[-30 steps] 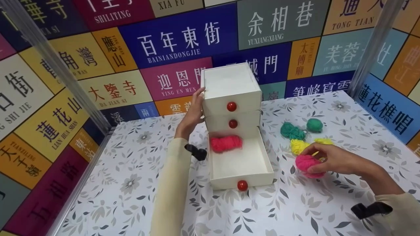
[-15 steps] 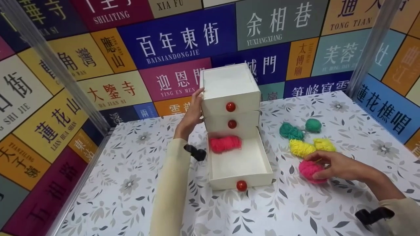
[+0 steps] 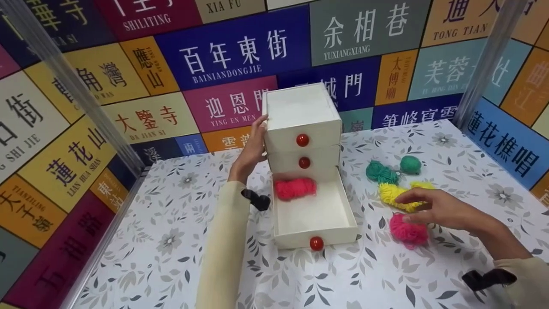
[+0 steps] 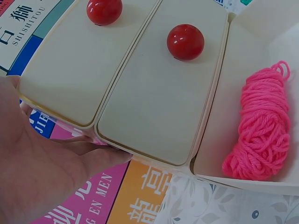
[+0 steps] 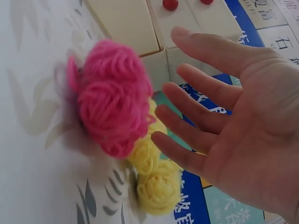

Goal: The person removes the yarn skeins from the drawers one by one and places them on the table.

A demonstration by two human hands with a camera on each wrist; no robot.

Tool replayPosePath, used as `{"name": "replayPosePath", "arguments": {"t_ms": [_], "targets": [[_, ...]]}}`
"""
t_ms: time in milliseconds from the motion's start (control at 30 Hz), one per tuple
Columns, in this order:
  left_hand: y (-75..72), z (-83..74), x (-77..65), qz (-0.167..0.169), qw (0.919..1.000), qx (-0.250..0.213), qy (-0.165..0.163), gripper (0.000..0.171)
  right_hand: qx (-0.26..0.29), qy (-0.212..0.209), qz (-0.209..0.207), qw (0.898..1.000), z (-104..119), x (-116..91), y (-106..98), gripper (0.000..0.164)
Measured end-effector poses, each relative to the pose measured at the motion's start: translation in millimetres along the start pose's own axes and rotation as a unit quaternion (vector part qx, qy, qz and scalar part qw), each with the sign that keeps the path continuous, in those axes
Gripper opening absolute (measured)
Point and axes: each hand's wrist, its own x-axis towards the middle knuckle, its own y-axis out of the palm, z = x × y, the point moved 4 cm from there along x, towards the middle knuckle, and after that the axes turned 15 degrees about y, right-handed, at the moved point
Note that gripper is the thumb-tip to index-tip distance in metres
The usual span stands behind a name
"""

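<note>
A white three-drawer box (image 3: 300, 107) with red round knobs stands on the table. My left hand (image 3: 253, 143) rests against its left side; in the left wrist view the thumb lies along that side. The bottom drawer (image 3: 317, 214) is pulled out, and a pink yarn skein (image 3: 295, 189) lies at its back left. To the right, my right hand (image 3: 446, 210) hovers with fingers spread over another pink yarn bundle (image 3: 408, 231) on the table. The right wrist view shows a gap between that bundle (image 5: 114, 100) and the fingers (image 5: 198, 112).
Behind the pink bundle lie yellow yarn bundles (image 3: 392, 194), partly hidden by the right hand. Farther back are a green yarn skein (image 3: 381, 171) and a green ball (image 3: 411, 164). A patterned wall (image 3: 231, 47) with printed signs closes off the back of the floral tabletop (image 3: 171, 206).
The right hand has let go of the pink yarn bundle, now on the table slightly nearer the front, and has lifted a little off it. The left hand stays put.
</note>
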Motion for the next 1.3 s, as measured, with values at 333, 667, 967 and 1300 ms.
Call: {"name": "replayPosePath", "arguments": {"t_ms": [333,667,967,1300], "targets": [[-0.2,1.0,-0.6,-0.006,1.0000,0.002,-0.006,0.049,0.029,-0.020,-0.012,0.999,35.4,12.1,8.4,0.045],[-0.3,-1.8,0.3,-0.005,0.9999,0.010,-0.005,0.050,0.042,-0.043,0.001,0.998,63.8,31.2,22.1,0.048],[1.7,-0.1,-0.2,-0.003,1.0000,0.005,-0.006,0.049,0.072,-0.050,0.022,0.996,86.5,47.3,28.4,0.056],[-0.2,-1.1,0.6,-0.010,0.9999,-0.001,-0.004,0.049,0.052,-0.052,0.027,0.997,118.9,64.2,35.0,0.053]]}}
